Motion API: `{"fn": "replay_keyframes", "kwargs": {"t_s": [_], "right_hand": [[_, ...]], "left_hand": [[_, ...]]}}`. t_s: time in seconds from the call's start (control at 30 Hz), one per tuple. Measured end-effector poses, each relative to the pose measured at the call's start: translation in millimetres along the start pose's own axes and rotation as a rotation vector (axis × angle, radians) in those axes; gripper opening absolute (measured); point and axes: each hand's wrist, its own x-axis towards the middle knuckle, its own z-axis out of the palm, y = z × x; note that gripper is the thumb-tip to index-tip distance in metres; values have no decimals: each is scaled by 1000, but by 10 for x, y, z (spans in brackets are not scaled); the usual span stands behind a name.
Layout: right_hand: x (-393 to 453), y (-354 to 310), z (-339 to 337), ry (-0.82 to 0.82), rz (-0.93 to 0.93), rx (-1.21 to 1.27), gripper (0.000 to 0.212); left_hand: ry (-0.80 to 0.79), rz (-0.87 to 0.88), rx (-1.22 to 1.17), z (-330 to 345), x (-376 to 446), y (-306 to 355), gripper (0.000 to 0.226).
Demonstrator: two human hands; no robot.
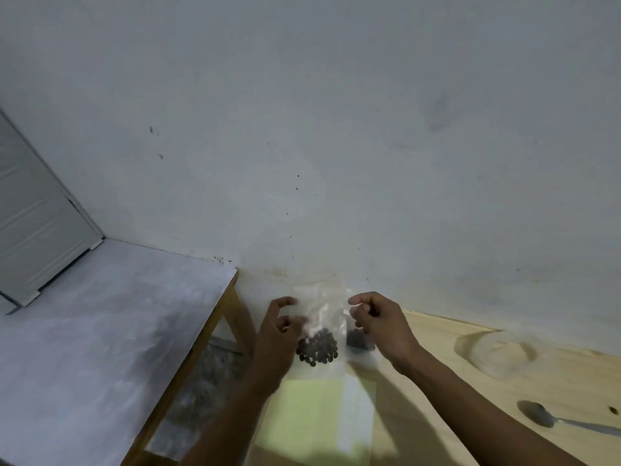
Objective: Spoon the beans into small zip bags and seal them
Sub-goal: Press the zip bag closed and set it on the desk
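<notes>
I see a small clear zip bag (322, 317) held up in front of the white wall (336, 129), just above the near edge of the wooden table (504, 381). A clump of dark beans (317, 348) sits in the bottom of that bag. My left hand (277, 338) is at the bag's left side with its fingers curled toward the plastic; motion blur keeps me from telling whether they actually grip it. My right hand (379, 324) pinches the bag's upper right edge between thumb and fingers. Behind that hand, partly hidden by it, a second dark patch of beans (359, 339) shows; I cannot tell what holds it. Below the bag, a pale green sheet (312, 418) lies on the table. To the bag's right on the table lie a faint clear plastic piece (497, 354) and, nearer me, a metal spoon (551, 417). To the bag's left stands a grey-topped side table (100, 331) with a wooden frame, and a grey panel (37, 223) leans at its far end
</notes>
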Motion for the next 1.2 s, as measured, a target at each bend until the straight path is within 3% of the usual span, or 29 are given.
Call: {"fn": "replay_keyframes", "kwargs": {"t_s": [0.3, 0.77, 0.87, 0.97, 1.03, 1.13, 1.2], "right_hand": [[0, -309, -201, 169, -151, -235, 2], [-81, -313, -191, 196, -113, -199, 4], [-96, -319, -161, 238, -96, -198, 24], [-89, -289, -133, 362, -24, -245, 66], [-84, -295, -152, 299, 115, -48, 73], [-106, -295, -206, 96, 260, 298, 40], [-117, -278, -225, 67, 255, 337, 37]], "left_hand": [[-168, 92, 71, 502, 19, 250, 25], [-178, 183, 118, 530, -98, 301, 27], [-171, 197, 111, 519, -104, 310, 29], [-164, 186, 81, 498, -107, 330, 27], [-170, 174, 64, 480, -102, 336, 24], [-187, 145, 31, 464, -72, 323, 18], [-193, 102, -10, 463, -54, 332, 13]]}}
